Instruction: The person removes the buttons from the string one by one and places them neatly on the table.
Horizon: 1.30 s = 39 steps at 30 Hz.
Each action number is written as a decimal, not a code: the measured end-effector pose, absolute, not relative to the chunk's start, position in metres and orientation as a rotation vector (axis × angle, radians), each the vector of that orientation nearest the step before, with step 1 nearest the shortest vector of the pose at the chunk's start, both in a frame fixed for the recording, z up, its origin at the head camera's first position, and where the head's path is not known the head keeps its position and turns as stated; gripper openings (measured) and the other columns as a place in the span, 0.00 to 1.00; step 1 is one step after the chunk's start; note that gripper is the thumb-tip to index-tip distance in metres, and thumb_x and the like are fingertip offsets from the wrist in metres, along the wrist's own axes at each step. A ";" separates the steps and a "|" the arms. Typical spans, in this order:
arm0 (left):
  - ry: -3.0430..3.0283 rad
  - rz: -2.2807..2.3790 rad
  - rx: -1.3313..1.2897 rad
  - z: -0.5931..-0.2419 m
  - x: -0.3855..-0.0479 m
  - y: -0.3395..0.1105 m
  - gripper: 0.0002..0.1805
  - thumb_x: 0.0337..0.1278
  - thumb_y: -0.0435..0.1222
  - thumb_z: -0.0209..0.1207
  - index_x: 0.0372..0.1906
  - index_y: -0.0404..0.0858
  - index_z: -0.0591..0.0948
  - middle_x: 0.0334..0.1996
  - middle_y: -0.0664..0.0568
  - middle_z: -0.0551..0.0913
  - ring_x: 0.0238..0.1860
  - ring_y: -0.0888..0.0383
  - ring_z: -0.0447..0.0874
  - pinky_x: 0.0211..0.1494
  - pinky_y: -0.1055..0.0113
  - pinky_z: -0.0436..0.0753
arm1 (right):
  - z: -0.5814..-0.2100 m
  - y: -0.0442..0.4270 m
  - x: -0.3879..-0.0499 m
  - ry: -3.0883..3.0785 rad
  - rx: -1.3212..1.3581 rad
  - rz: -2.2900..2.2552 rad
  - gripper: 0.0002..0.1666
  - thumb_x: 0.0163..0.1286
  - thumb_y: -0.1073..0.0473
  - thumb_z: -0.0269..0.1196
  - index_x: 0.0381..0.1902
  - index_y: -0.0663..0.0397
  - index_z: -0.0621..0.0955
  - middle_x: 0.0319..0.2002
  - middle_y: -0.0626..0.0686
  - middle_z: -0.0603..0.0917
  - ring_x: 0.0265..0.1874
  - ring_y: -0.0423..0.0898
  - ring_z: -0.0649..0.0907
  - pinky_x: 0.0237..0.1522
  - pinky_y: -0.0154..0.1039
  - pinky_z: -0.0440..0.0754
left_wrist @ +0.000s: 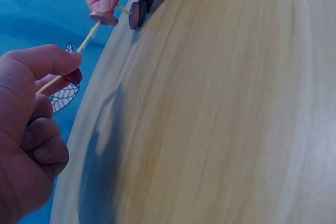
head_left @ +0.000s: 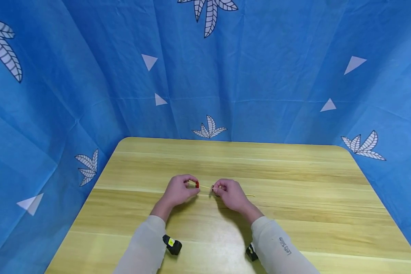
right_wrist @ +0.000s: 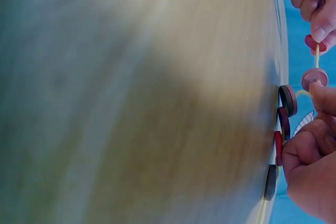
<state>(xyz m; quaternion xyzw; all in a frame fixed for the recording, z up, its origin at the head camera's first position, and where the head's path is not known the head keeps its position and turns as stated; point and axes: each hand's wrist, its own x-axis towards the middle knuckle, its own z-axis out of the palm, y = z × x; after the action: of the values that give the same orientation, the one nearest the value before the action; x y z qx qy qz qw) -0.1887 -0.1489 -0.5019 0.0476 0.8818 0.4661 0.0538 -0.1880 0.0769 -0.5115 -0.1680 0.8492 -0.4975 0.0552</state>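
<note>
My left hand [head_left: 180, 189] pinches a red button-like disc [head_left: 197, 185] between thumb and fingertip, with a yellow string [head_left: 204, 187] running through it. Just to its right, my right hand [head_left: 228, 193] holds a brown disc [right_wrist: 314, 79] on the same string with thumb and finger. The string is stretched between the two discs. Below the right hand, several more strung discs stand on edge in a row on the table, among them a brown one [right_wrist: 288, 100], a red one [right_wrist: 278, 148] and a dark one [right_wrist: 270, 182]. That hand mostly hides them in the head view.
The wooden table [head_left: 294, 220] has rounded far corners. A blue curtain [head_left: 260, 68] with leaf and triangle prints hangs behind and along the sides. Yellow string [head_left: 250, 195] trails on the table right of my right hand. Black wrist devices [head_left: 172, 245] sit at both sleeves.
</note>
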 end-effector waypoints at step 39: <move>2.757 1.284 0.057 -0.506 -0.195 -0.173 0.14 0.48 0.37 0.74 0.42 0.43 0.85 0.20 0.54 0.69 0.21 0.57 0.65 0.27 0.63 0.66 | -0.528 0.092 -0.190 2.258 -0.449 -1.820 0.05 0.71 0.72 0.60 0.36 0.70 0.82 0.37 0.62 0.87 0.43 0.54 0.85 0.46 0.33 0.76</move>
<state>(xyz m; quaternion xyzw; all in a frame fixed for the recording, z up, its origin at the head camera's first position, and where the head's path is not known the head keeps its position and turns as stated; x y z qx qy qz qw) -0.1945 -0.1728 -0.5061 0.0188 0.9053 0.4215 0.0497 -0.1902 0.0921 -0.5282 -0.1521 0.7653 -0.6169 0.1035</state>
